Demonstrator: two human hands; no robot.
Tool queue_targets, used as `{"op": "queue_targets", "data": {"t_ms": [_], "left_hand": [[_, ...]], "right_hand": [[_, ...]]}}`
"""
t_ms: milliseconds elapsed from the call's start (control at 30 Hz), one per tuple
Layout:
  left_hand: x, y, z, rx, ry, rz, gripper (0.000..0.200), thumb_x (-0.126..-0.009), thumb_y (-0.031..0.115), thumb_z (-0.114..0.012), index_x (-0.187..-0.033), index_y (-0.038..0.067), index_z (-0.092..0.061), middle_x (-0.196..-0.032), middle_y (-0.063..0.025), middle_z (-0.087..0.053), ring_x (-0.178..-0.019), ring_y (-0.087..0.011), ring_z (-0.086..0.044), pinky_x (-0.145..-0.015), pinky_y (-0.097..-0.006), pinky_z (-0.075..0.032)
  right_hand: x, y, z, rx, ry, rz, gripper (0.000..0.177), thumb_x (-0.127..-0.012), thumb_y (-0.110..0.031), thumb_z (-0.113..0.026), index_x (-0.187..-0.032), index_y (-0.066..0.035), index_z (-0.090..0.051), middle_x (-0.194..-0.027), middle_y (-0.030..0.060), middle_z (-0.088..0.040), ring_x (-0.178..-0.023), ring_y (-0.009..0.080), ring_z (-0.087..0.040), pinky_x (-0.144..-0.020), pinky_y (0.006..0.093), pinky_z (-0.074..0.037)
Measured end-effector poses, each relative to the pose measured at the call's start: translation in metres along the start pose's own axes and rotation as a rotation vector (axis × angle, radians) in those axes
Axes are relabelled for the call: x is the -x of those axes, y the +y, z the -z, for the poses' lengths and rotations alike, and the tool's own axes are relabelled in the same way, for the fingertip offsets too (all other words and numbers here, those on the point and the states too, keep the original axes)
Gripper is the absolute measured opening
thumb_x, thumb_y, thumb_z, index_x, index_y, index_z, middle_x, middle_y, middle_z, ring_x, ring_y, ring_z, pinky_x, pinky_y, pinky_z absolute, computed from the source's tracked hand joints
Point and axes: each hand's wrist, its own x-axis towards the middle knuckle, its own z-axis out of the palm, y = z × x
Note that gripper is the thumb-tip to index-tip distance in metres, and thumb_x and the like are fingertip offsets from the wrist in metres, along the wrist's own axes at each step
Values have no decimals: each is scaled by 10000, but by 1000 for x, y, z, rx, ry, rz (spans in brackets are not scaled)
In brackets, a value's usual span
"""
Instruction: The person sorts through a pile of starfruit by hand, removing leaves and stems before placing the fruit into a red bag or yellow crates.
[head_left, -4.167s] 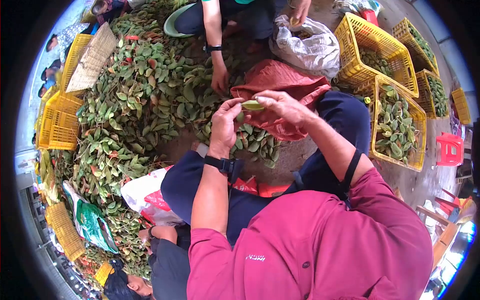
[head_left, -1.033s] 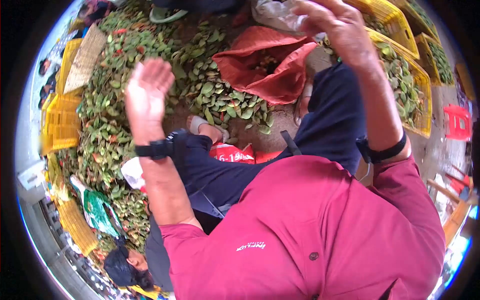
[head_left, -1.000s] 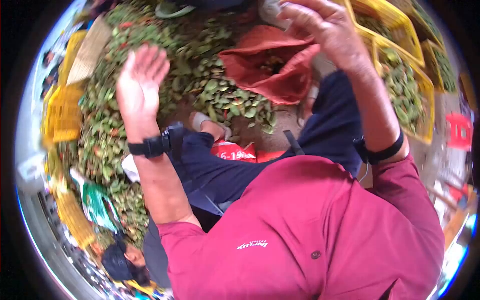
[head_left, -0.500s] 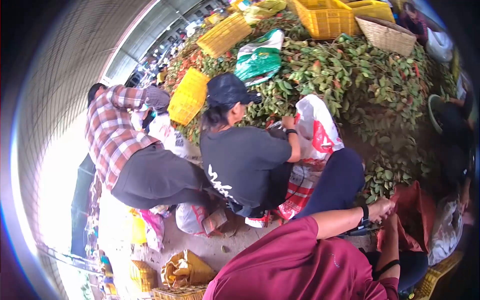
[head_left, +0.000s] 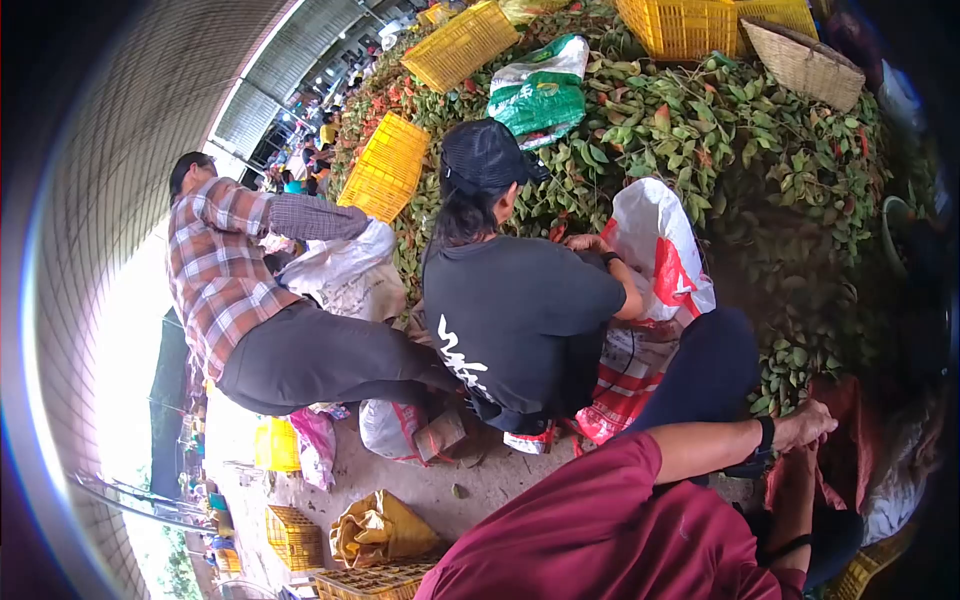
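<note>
Down at the lower right of the head view, my left hand (head_left: 808,424) lies with fingers curled against the rim of the red sack (head_left: 852,450); whether it grips the cloth I cannot tell. My right hand is hidden behind it, so only the forearm shows. Near my knee, a person in a black cap (head_left: 486,160) has a hand at a white bag (head_left: 650,225) beside the leaf pile (head_left: 700,130).

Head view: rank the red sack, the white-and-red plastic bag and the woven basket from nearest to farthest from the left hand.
1. red sack, right beside the left hand, at the right edge.
2. white-and-red plastic bag, mid-view, beside the person in the dark shirt.
3. woven basket, across the leaf pile, at the top.
</note>
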Motion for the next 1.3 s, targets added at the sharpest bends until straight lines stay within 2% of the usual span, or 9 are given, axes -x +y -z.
{"op": "queue_targets", "data": {"t_ms": [367,500,633,800,967,1033,1133,1267,1300], "left_hand": [[-59,-18,22,-264,123,-131,204,-814,189,-659,-812,-14,-667,-729,-121,-672,-725,-210,-666,-647,-364,-526],[-62,-11,1,-430,-71,-59,195,-786,194,-676,-806,1,-696,-686,-88,-679,-581,-204,-656,-531,-365,-514],[-68,-14,-8,-580,-62,2,280,-801,318,-693,-851,45,-726,-837,-120,-713,-829,-235,-691,-716,-462,-536],[-78,-46,18,-740,-144,-548,213,-879,256,-655,-959,71,-724,-952,-110,-690,-902,-267,-661,-805,-408,-532],[-75,-25,47,-292,-118,266,344,-946,292,-641,-1154,19,-666,-992,-44,-700,-811,-111,-661,-663,-245,-512],[-80,-62,82,-375,-89,421,396,-946,331,-633,-1211,37,-632,-1044,-55,-696,-823,-139,-651,-712,-281,-515],[-87,-95,108,-285,217,715,410,-937,389,-627,-1186,64,-605,-1068,-77,-659,-834,-181,-626,-729,-360,-507],[-137,-128,150,-477,294,560,286,-923,396,-655,-903,118,-592,-701,31,-497,-522,-130,-447,-414,-286,-356],[-151,-142,166,-433,352,579,430,-864,402,-678,-1010,-1,-642,-738,-70,-534,-608,-245,-523,-471,-370,-385]], "right_hand": [[-51,1,-19,32,-42,-133,228,-859,-230,-687,-1038,-90,-667,-831,63,-648,-708,228,-640,-597,360,-516],[-70,21,-11,36,-54,-177,235,-862,-242,-683,-1046,-97,-669,-843,70,-651,-721,234,-641,-607,367,-518],[-82,45,-3,47,-75,-173,243,-864,-255,-679,-1054,-104,-670,-854,77,-654,-733,239,-641,-616,373,-520],[-81,92,16,601,-161,323,253,-867,-270,-675,-1064,-113,-672,-869,85,-658,-750,246,-642,-628,382,-523],[-105,148,45,901,30,718,263,-870,-286,-670,-1075,-121,-673,-884,94,-661,-766,253,-643,-640,390,-526],[-120,159,52,1184,-237,354,316,-919,-406,-618,-1095,-150,-677,-963,100,-643,-896,239,-629,-725,405,-528],[-87,144,46,493,-131,-366,443,-957,-527,-540,-1173,-157,-655,-1066,105,-634,-970,251,-632,-761,427,-537],[-77,78,38,-45,33,-500,582,-973,-568,-503,-1366,-139,-530,-1252,85,-579,-1033,286,-629,-800,452,-550],[-74,62,35,-111,29,-450,599,-974,-570,-501,-1380,-130,-511,-1272,79,-567,-1063,290,-621,-820,454,-548]]}}
